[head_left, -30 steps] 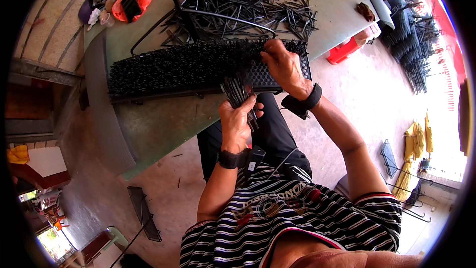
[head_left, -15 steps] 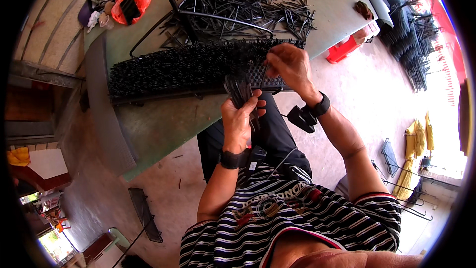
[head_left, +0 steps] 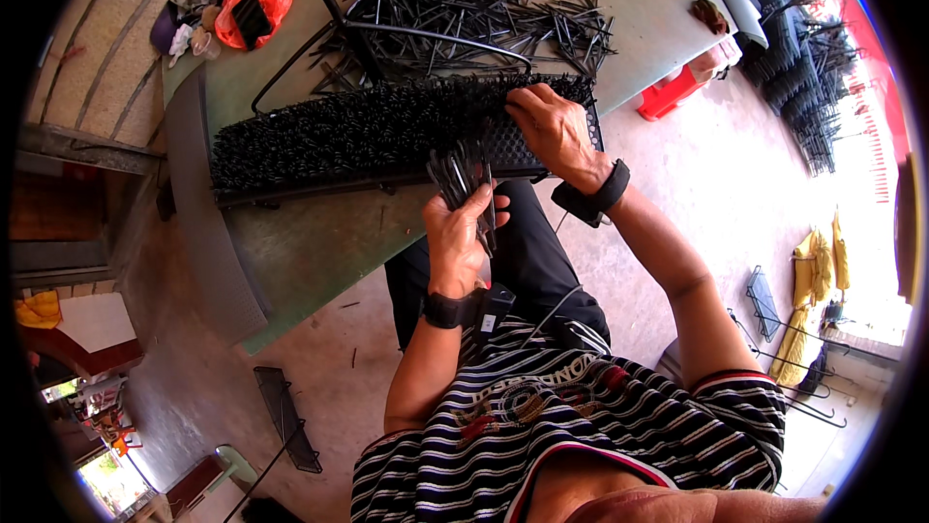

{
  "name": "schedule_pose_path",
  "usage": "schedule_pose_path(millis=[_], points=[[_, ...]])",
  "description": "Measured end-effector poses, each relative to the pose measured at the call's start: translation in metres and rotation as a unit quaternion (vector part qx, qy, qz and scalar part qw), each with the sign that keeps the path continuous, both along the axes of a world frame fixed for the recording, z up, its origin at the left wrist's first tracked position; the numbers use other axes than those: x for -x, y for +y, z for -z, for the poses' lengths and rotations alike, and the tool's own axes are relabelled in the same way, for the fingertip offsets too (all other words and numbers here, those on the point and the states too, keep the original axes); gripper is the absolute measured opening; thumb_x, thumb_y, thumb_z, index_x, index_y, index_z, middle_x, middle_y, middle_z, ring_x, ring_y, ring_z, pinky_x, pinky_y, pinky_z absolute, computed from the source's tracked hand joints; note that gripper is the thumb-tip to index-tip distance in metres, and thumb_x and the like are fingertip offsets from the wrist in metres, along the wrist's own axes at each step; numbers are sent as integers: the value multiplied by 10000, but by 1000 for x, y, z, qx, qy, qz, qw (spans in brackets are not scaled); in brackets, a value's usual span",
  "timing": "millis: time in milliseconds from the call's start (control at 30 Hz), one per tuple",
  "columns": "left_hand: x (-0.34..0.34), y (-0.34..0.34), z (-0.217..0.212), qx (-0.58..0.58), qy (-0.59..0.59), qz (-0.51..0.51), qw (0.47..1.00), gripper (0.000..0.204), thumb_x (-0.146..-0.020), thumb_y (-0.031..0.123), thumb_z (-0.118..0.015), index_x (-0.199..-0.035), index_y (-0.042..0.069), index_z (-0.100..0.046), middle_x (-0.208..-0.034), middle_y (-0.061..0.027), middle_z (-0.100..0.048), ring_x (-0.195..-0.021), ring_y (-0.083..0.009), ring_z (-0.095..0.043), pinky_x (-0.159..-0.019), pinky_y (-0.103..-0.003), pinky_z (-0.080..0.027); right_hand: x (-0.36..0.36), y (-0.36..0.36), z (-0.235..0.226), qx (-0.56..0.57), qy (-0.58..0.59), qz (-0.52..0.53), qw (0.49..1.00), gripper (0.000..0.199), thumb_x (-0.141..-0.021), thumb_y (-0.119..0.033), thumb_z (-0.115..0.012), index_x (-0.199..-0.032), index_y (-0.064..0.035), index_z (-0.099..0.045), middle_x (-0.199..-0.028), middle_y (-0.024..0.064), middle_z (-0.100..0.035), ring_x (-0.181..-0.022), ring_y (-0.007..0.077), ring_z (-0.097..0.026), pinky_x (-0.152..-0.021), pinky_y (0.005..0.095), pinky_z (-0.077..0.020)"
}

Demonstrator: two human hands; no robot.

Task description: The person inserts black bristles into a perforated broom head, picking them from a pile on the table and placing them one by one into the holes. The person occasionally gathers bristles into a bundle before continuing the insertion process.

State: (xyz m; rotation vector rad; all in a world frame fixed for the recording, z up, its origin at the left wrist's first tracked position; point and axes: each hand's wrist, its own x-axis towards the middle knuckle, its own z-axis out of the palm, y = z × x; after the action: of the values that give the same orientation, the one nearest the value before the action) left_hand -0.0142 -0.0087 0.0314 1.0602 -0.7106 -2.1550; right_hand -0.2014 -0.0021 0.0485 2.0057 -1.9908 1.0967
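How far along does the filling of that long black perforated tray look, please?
Most of the long black perforated tray bristles with inserted black pins. The left hand holds a bunch; the right hand works at the bare right end. A loose pile of black pins waits behind.

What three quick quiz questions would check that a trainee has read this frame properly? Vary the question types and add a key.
1. True or false: the left hand holds a bunch of thin black pins.
2. Where does the right hand rest? A) on the orange bag B) on the right end of the black spiked tray C) on the red crate
3. Fill in: the loose heap of black pins lies on the green ____, beyond the tray.

Key: 1 true; 2 B; 3 table.
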Motion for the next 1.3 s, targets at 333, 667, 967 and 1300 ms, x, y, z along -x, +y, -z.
schedule_pose_path(millis=[333, 667, 967, 1300], points=[[7, 5, -2, 0, 4, 7, 1000, 240, -801, 21, -656, -1036, 9, -604, -886, -80, -654, -692, -211, -653, -554, -305, -539, -18, 16, -17, -237, -379, -13, 894, 220, -825, -190, -664, -861, 27, -659, -637, 55, -628, -546, 73, -577, -489, 240, -459], [8, 8, -2, 29, 7, 5, 1000, 228, -807, 29, -653, -1027, -3, -602, -850, -91, -650, -666, -197, -645, -547, -297, -539, -17, 16, -19, -236, -478, 2, 846, 205, -851, -152, -639, -903, 46, -634, -626, 42, -617, -495, 73, -573, -448, 200, -472], [5, 7, 3, 27, -4, -20, 999, 179, -838, 36, -610, -1011, -8, -600, -855, -94, -647, -697, -182, -633, -547, -305, -539, -22, 26, -8, -154, -584, 10, 797, 204, -855, -124, -623, -925, 68, -612, -651, 73, -620, -513, 109, -596, -448, 221, -490], [12, 10, -5, 32, 8, 8, 999, 131, -818, 7, -617, -949, -5, -629, -830, -83, -662, -658, -156, -639, -532, -265, -534, -24, 29, -1, -218, -527, -30, 821, 217, -846, -81, -626, -1013, 56, -603, -687, 51, -627, -548, 88, -600, -498, 214, -498]])
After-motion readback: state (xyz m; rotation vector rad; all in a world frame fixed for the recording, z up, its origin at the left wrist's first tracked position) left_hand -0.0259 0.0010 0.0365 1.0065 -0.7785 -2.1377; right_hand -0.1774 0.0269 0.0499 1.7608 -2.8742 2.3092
